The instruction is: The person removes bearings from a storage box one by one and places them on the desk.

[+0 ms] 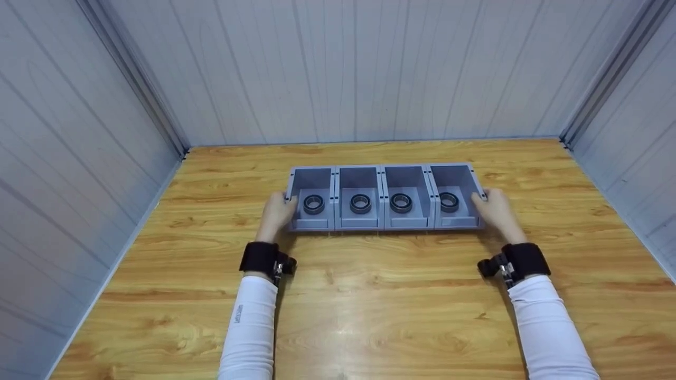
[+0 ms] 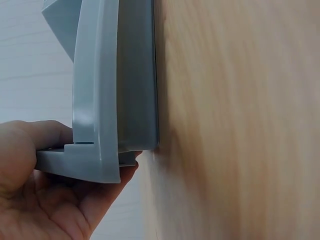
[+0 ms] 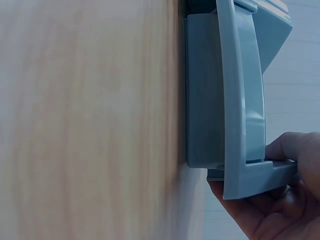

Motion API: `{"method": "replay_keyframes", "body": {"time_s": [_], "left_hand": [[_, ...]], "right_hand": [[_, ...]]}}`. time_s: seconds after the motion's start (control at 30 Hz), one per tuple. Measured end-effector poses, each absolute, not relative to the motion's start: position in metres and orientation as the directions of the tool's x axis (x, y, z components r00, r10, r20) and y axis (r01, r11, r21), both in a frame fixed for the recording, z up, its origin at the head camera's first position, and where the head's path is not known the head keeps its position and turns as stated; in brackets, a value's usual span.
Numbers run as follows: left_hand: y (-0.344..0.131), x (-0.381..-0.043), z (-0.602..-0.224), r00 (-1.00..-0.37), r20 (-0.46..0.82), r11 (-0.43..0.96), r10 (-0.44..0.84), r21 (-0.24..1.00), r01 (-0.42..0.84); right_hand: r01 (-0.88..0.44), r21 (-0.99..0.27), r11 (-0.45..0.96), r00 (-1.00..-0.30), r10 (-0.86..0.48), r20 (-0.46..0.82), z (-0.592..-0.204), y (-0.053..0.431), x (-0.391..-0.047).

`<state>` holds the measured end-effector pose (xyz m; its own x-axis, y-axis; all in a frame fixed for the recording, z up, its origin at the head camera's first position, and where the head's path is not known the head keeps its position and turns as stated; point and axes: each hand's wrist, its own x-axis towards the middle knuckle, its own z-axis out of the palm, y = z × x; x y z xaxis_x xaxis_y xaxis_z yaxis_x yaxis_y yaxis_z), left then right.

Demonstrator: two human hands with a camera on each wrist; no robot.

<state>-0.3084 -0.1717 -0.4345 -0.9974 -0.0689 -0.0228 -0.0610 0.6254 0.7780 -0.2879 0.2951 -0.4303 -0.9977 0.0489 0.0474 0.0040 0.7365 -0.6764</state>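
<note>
A row of several joined grey plastic storage bins (image 1: pixel 359 224) stands across the table, open tops up. Each compartment holds one dark-rimmed ring bearing, among them the leftmost bearing (image 1: pixel 313 204) and the rightmost bearing (image 1: pixel 449 202). My left hand (image 1: pixel 278 214) grips the outer wall of the left end bin (image 2: pixel 102 100), thumb over the rim and fingers beneath on the outside. At the other end, my right hand (image 1: pixel 496 211) holds the outer wall of the right end bin (image 3: pixel 240 100) the same way. In both wrist views the bins' underside lies close against the tabletop.
The wood-grain table (image 1: pixel 369 301) extends in front of the bins and to both sides. A pale panel wall (image 1: pixel 343 68) rises behind, with side walls at left and right. Black wrist straps with small cameras sit on both forearms.
</note>
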Motion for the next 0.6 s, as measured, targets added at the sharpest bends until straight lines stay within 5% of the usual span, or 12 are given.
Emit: {"method": "replay_keyframes", "body": {"time_s": [0.6], "left_hand": [[-0.1729, -0.3172, -0.4331, -0.996, -0.034, 0.622, -0.08, 0.779, -0.077]], "right_hand": [[0.028, -0.694, 0.72, -0.999, 0.038, 0.0, -0.4254, 0.2946, -0.2967]]}}
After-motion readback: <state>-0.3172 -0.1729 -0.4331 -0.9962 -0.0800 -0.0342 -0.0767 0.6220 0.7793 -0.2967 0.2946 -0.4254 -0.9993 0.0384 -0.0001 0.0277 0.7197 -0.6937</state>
